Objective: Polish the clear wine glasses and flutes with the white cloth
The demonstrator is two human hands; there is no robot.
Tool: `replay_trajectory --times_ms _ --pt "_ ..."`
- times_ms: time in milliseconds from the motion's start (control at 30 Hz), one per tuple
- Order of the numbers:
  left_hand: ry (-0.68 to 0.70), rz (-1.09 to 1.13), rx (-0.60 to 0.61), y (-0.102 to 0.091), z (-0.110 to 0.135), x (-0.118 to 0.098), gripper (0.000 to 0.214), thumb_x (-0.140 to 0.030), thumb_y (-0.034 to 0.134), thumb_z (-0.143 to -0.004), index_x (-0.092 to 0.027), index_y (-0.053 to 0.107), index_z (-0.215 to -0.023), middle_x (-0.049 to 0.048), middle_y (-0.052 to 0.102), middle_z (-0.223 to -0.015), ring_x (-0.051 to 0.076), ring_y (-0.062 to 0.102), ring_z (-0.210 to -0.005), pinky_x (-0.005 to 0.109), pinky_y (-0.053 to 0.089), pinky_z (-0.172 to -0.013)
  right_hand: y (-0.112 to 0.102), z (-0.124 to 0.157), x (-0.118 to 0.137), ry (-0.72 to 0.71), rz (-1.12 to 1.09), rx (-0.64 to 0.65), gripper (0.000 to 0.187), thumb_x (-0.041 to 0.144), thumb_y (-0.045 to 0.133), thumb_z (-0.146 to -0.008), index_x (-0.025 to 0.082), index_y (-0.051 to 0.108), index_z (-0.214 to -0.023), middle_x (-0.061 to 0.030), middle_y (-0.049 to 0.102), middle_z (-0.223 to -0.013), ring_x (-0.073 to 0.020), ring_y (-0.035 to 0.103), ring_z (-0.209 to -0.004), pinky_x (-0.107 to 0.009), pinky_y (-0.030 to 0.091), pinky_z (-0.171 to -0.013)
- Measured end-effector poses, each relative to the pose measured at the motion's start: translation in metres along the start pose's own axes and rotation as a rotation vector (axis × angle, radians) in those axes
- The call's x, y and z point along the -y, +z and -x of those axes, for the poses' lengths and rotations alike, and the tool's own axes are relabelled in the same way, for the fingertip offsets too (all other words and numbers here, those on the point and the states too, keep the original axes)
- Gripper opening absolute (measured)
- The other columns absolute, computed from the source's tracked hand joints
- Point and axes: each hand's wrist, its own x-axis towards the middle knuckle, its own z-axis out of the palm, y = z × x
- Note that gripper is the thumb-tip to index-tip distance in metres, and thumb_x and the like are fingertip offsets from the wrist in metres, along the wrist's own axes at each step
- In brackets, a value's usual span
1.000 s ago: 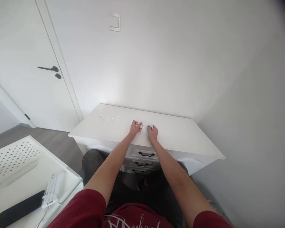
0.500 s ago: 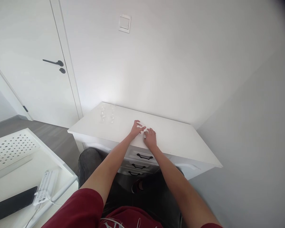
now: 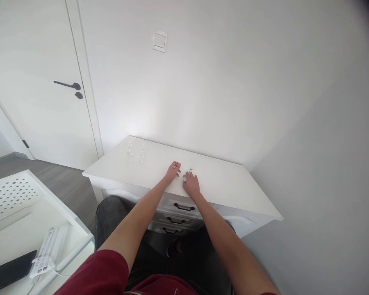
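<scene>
– What does the right grip [image 3: 191,185] have hold of?
– A small, pale round piece [image 3: 185,178], pinched closely at its thumb side, near the front edge of the white tabletop [image 3: 224,178]. I can't tell whether it touches the surface.
– And the left grip [image 3: 172,172]?
– Just beside it, fingers loosely bent. Whether anything sits between them, I can't tell.
– What else is near?
– A clear object [image 3: 192,167] just beyond the right fingertips, too faint to name. More clear pieces [image 3: 130,153] are grouped toward the tabletop's left end, well apart from both grips
</scene>
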Motion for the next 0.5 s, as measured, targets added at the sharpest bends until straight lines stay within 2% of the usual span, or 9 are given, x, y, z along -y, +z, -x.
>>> replay_trajectory --times_ms 133,267,367,500 --pt "-0.020 0.013 -0.077 0.000 0.001 0.006 0.029 -0.033 0.060 -0.100 -0.012 0.061 -0.120 0.0101 0.062 -0.114 0.018 0.064 -0.093 0.034 0.058 -0.081 -0.002 -0.001 -0.004 0.033 0.002 0.016 0.041 0.034 0.061 -0.099 0.016 0.054 -0.136 -0.0128 0.048 -0.142 -0.0291 0.050 -0.129 -0.053 0.041 -0.109" --pt "-0.036 0.061 -0.160 -0.010 0.012 0.012 0.028 -0.032 0.061 -0.100 -0.013 0.061 -0.120 0.0100 0.062 -0.113 0.018 0.064 -0.094 0.034 0.058 -0.081 -0.009 -0.004 -0.024 0.054 -0.006 0.039 0.041 0.034 0.061 -0.099 0.016 0.054 -0.135 -0.0126 0.049 -0.140 -0.0282 0.052 -0.126 -0.052 0.044 -0.107" --pt "-0.034 0.133 -0.250 -0.034 0.019 0.009 0.028 -0.032 0.061 -0.100 -0.013 0.061 -0.119 0.0101 0.062 -0.114 0.018 0.064 -0.094 0.034 0.058 -0.081 -0.017 -0.006 -0.043 0.091 -0.008 0.037 0.038 0.034 0.061 -0.100 0.015 0.056 -0.132 -0.0121 0.055 -0.133 -0.0258 0.057 -0.118 -0.048 0.049 -0.101" --pt "0.013 0.288 -0.446 -0.076 0.020 -0.005 0.032 -0.033 0.061 -0.099 -0.012 0.059 -0.124 0.0106 0.061 -0.116 0.019 0.064 -0.097 0.036 0.058 -0.083 -0.020 -0.008 -0.056 0.138 0.004 0.017 0.034 0.034 0.061 -0.100 0.013 0.059 -0.126 -0.0110 0.059 -0.124 -0.0234 0.061 -0.110 -0.044 0.053 -0.095"
